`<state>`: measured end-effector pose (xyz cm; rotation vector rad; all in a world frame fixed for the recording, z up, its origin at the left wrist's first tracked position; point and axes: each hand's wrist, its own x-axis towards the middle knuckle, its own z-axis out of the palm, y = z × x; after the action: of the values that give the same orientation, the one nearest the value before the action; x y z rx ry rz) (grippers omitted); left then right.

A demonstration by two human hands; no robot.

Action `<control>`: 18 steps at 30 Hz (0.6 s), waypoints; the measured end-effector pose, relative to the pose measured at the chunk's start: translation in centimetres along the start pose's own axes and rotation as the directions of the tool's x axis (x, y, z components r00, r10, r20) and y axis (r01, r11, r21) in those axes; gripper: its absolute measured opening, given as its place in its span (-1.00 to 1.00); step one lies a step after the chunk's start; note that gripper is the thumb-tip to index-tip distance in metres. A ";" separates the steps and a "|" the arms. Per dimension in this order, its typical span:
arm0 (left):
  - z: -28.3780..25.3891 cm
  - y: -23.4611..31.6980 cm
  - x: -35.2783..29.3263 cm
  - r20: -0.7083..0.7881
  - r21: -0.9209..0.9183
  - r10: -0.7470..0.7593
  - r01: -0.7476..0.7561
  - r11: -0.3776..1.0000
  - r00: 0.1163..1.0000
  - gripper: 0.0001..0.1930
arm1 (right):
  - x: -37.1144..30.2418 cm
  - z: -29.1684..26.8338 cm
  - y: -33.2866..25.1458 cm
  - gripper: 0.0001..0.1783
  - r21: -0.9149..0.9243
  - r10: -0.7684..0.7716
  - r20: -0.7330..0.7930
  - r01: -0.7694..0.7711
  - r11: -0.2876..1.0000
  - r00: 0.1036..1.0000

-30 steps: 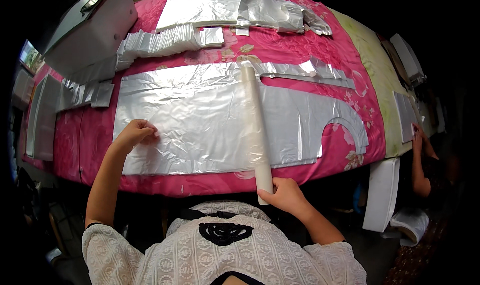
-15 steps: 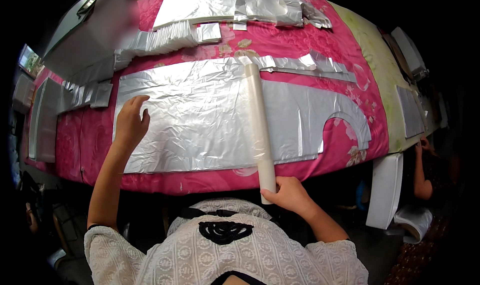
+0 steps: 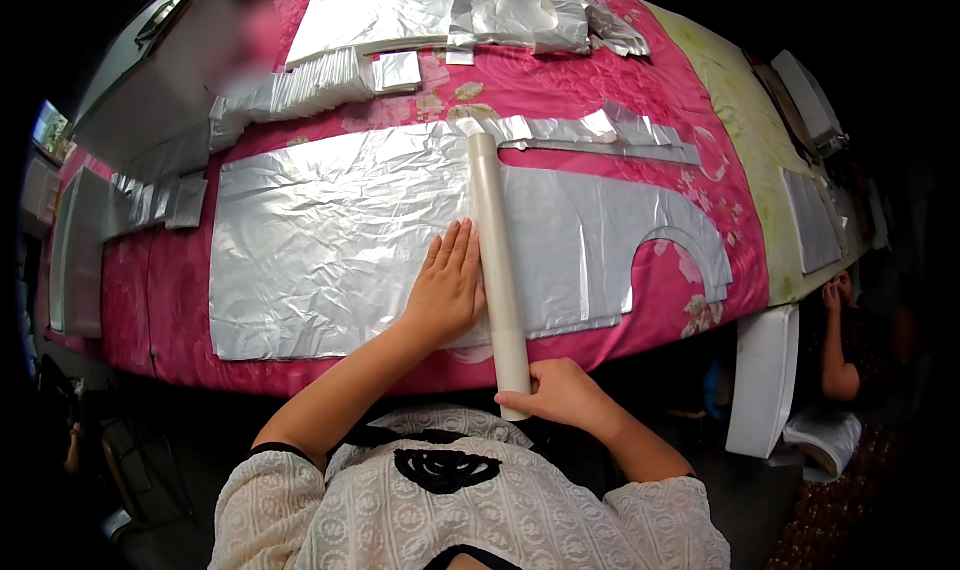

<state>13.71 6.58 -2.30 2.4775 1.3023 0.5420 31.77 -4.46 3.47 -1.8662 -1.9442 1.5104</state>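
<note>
A long, pale cylindrical roll (image 3: 498, 260) lies across a stack of silvery-white plastic bags (image 3: 300, 250), its near end reaching past the table edge. My right hand (image 3: 560, 395) grips that near end, thumb on top. My left hand (image 3: 449, 280) lies flat on the shiny film just left of the roll, fingers stretched out and pointing away from me. To the right of the roll, the bags continue flatter and end in a rounded cut-out (image 3: 670, 240) that forms handles.
Narrow silvery strips (image 3: 610, 135) lie beyond the bags. Farther back are a row of folded packets (image 3: 320, 85) and another bag stack (image 3: 380, 15). A grey box (image 3: 150, 100) stands at the left. A white panel (image 3: 762, 380) is below the right edge, near another person's arm (image 3: 840, 350).
My left hand has moved right from the bags' left end and now lies flat beside the roll. The right hand still holds the roll's near end.
</note>
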 end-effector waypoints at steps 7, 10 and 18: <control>0.5 -0.4 -0.2 -0.020 0.052 0.027 -0.026 0.998 0.999 -0.34 | 8.7 -6.7 -2.9 -0.35 -0.086 -0.048 -0.076 0.041 0.995 0.996; 0.3 -0.3 -0.1 -0.015 0.048 0.027 -0.026 0.999 1.000 -0.33 | 15.0 -9.8 -3.7 -0.32 0.070 0.004 -0.266 0.015 0.997 0.964; 0.1 0.0 0.1 -0.012 0.062 0.036 -0.035 0.997 0.999 -0.36 | 25.3 -14.5 -3.8 -0.64 0.968 0.174 -0.237 0.248 -0.041 0.956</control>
<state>13.80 6.66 -2.33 2.5559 1.3013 0.5351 31.18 24.68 -0.63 -1.0479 -0.2026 1.6397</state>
